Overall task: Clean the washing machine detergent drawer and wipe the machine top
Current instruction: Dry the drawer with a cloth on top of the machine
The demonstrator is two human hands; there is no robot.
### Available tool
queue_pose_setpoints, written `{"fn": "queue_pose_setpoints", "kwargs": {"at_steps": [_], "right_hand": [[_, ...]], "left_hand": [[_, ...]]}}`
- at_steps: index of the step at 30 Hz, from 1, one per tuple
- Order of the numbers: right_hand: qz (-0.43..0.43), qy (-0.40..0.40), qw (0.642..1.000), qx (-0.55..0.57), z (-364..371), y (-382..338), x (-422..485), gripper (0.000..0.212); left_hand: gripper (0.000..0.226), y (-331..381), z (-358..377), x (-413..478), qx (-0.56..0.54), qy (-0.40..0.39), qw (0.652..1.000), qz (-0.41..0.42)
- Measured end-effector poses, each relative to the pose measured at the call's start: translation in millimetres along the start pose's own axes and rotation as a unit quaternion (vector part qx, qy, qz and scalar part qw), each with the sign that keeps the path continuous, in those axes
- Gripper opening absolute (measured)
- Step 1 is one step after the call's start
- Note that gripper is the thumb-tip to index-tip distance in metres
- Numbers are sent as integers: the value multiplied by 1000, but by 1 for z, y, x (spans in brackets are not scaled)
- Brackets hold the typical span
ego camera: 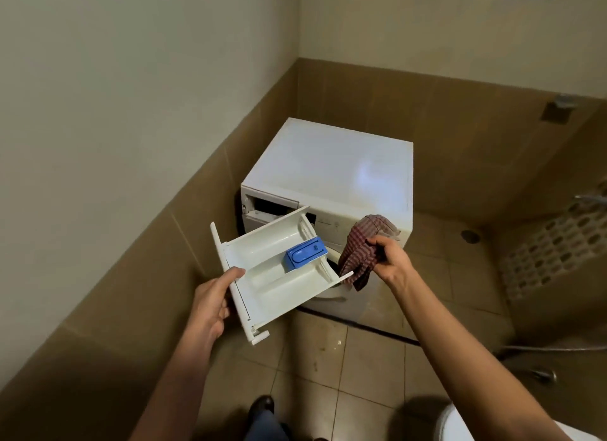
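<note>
Here the left hand [210, 304] grips the front panel of the removed white detergent drawer [279, 276], held tilted in the air before the washing machine [331, 171]. A blue insert [306, 254] sits in the drawer. The right hand [391, 260] clutches a bunched checked cloth [359, 247] just beside the drawer's rear end. The drawer slot [271, 206] stands open.

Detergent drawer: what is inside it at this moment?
The detergent drawer, gripped by the left hand, holds one blue insert in one compartment. The other white compartments look bare. Whatever lies beneath the insert is covered.
</note>
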State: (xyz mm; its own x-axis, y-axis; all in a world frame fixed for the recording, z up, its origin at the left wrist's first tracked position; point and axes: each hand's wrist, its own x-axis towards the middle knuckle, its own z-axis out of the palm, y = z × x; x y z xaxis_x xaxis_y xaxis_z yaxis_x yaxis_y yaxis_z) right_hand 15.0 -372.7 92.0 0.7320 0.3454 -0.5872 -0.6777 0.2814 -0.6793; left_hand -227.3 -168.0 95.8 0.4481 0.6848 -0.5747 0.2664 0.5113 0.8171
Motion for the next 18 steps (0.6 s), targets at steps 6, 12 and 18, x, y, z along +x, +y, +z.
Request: {"fn": "queue_pose_setpoints", "kwargs": {"at_steps": [6,12,18], "right_hand": [[-18,43,998,51,40,-8,67,19],[-45,107,983,142,68,-18,108,20],[-72,131,975,161,86,-33,130,23]], "left_hand": [[46,57,22,97,28,-58,998,-11],[77,117,49,180,65,-126,990,-21],[22,159,98,228,92,-159,983,-26]]}}
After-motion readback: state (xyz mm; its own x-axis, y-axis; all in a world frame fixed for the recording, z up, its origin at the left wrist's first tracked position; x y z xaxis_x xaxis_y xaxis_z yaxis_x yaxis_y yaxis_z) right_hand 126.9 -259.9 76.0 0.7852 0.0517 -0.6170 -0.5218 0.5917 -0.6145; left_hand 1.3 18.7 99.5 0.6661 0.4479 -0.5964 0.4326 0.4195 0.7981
